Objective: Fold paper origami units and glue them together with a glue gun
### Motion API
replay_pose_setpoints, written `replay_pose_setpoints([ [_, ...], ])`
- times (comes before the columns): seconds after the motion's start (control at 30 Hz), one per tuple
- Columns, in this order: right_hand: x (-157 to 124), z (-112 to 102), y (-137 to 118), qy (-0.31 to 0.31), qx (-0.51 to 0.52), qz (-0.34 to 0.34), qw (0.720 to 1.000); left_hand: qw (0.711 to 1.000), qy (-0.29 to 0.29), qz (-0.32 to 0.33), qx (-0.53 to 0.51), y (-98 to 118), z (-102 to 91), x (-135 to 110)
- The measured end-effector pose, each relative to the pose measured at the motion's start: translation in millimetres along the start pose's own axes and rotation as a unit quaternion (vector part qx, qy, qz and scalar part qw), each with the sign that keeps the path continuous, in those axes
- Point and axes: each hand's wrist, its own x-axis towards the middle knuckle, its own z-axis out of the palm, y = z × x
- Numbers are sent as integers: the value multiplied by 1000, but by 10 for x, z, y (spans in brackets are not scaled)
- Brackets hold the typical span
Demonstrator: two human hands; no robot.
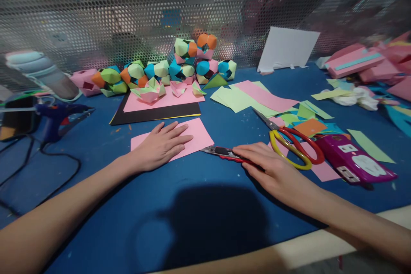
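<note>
My left hand point(160, 144) lies flat with fingers stretched out on a pink sheet of paper point(199, 135) on the blue table. My right hand point(272, 169) rests over a red and black utility knife point(221, 152) lying on the table. Its fingers curl along the handle, and the blade end points left toward the pink sheet's right edge.
Yellow and red scissors point(293, 143) and a purple power strip point(353, 158) lie to the right. Folded paper balls point(180, 66) stand at the back, behind a black card point(154, 113). Green and pink paper strips point(253, 96) lie mid-right. A blue glue gun point(58, 113) with cable sits left.
</note>
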Motion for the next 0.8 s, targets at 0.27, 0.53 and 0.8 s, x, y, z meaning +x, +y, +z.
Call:
replay_pose_setpoints([
  [0.27,7,3,-49,-11,1,1,1000,1000,2,3,-2,5,-6,-6],
  [0.53,13,47,-49,-16,-2,-25,1000,1000,7,7,-5,-11,24,-11],
  [0.8,31,87,-89,-18,-7,-31,999,1000,3,-1,-13,-10,31,-9],
])
